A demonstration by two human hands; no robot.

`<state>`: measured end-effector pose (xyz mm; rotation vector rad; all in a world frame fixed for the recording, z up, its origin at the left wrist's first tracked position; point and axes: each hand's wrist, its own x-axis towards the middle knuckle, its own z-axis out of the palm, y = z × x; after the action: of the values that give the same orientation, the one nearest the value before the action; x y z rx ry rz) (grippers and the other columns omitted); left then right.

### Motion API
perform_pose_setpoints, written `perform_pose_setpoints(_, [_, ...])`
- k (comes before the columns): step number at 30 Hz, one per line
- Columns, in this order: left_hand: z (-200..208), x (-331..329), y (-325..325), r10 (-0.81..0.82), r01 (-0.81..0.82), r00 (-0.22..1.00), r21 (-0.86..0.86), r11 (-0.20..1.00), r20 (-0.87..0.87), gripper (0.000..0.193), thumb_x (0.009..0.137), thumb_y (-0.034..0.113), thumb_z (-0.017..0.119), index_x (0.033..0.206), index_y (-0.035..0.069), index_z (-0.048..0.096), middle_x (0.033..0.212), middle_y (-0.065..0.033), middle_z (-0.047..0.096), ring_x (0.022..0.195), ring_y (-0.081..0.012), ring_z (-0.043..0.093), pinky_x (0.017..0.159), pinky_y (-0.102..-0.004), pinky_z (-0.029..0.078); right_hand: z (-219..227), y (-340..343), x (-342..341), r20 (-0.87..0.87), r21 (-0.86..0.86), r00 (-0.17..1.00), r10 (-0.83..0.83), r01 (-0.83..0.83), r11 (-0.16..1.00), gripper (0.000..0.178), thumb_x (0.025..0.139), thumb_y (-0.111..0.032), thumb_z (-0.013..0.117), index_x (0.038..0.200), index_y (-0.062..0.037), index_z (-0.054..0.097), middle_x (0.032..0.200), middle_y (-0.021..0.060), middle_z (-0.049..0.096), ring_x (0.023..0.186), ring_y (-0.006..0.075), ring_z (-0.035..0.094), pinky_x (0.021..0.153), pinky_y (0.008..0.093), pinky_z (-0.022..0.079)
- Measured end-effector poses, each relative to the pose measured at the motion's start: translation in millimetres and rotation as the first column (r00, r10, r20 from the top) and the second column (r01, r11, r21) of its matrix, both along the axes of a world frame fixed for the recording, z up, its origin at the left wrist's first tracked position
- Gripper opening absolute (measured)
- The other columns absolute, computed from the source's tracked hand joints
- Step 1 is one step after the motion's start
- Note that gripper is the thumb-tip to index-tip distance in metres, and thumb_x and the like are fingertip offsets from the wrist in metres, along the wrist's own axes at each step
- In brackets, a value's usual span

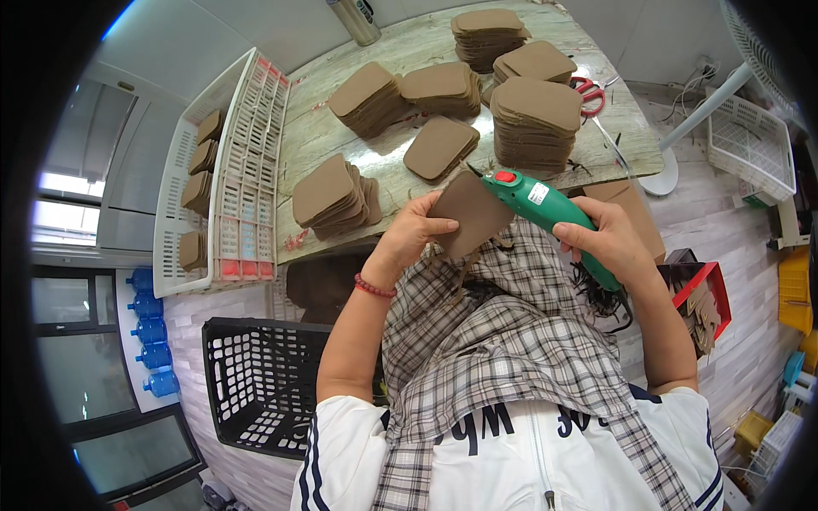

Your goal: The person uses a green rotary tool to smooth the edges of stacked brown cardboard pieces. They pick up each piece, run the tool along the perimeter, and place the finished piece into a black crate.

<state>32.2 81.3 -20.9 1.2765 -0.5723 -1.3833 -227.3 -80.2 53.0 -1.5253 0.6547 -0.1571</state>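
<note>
Now right fingers (591,209) grip green power tool (555,208).

A pale wood-grained surface (307,128) stretches beyond the fingers (440,226) of the left hand. On it, stacks of brown rounded pieces (535,140) stand ahead and leftward of them, red-handled scissors (584,85) lie ahead and rightward, and a steel flask (356,21) stands farthest off.
</note>
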Motion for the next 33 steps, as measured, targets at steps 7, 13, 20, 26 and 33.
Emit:
perform_pose_setpoints(7, [26.6, 14.1, 8.4, -0.089, 0.067, 0.963, 0.094, 0.993, 0.254, 0.041, 0.076, -0.008, 0.063, 0.117, 0.000, 0.058, 0.103, -0.0010, 0.064, 0.093, -0.0097, 0.059, 0.084, -0.0235, 0.047, 0.0, -0.6, -1.4, -0.016, 0.056, 0.998, 0.057, -0.056, 0.997, 0.029, 0.083, -0.025, 0.068, 0.096, 0.0003, 0.061, 0.070, 0.0026, 0.060, 0.058, 0.0069, 0.054, 0.054, 0.0212, 0.043])
perform_pose_setpoints(13, [16.0, 24.3, 17.7, 0.201, -0.189, 0.934, -0.070, 0.980, 0.297, 0.021, 0.075, -0.005, 0.068, 0.092, 0.004, 0.061, 0.086, -0.0018, 0.065, 0.077, -0.0082, 0.059, 0.071, -0.0227, 0.047, -6.3, -1.5, -3.9, -0.004, 0.065, 0.996, 0.084, -0.083, 0.994, 0.032, 0.081, -0.028, 0.070, 0.093, 0.0010, 0.064, 0.069, 0.0029, 0.060, 0.057, 0.0079, 0.055, 0.054, 0.0226, 0.045])
perform_pose_setpoints(20, [12.2, 24.4, 22.3, 0.347, -0.336, 0.936, -0.134, 0.932, 0.064, 0.013, 0.079, 0.000, 0.069, 0.090, 0.002, 0.064, 0.084, -0.0049, 0.068, 0.074, -0.0107, 0.062, 0.071, -0.0248, 0.050, -7.9, 0.9, -1.6, -0.020, 0.089, 0.993, 0.119, -0.116, 0.989, 0.032, 0.080, -0.026, 0.072, 0.093, 0.0021, 0.064, 0.070, 0.0032, 0.060, 0.057, 0.0077, 0.054, 0.054, 0.0227, 0.044])
perform_pose_setpoints(26, [10.0, 14.7, 17.7, 0.266, -0.261, 0.963, -0.087, 0.961, 0.046, 0.015, 0.078, -0.001, 0.069, 0.093, 0.000, 0.064, 0.086, -0.0066, 0.068, 0.073, -0.0119, 0.064, 0.069, -0.0249, 0.052, -10.7, 5.4, 2.6, -0.028, 0.121, 0.990, 0.136, -0.132, 0.984, 0.033, 0.080, -0.024, 0.072, 0.095, 0.0036, 0.063, 0.070, 0.0033, 0.059, 0.058, 0.0079, 0.054, 0.054, 0.0229, 0.045])
perform_pose_setpoints(33, [13.3, 6.4, 13.0, 0.093, -0.094, 0.993, 0.004, 0.996, 0.076, 0.016, 0.077, -0.003, 0.069, 0.092, 0.001, 0.064, 0.085, -0.0051, 0.068, 0.074, -0.0118, 0.064, 0.071, -0.0257, 0.052, -14.1, 8.8, 8.1, -0.028, 0.132, 0.989, 0.146, -0.141, 0.981, 0.032, 0.080, -0.023, 0.072, 0.095, 0.0039, 0.063, 0.070, 0.0029, 0.059, 0.059, 0.0076, 0.054, 0.054, 0.0228, 0.044])
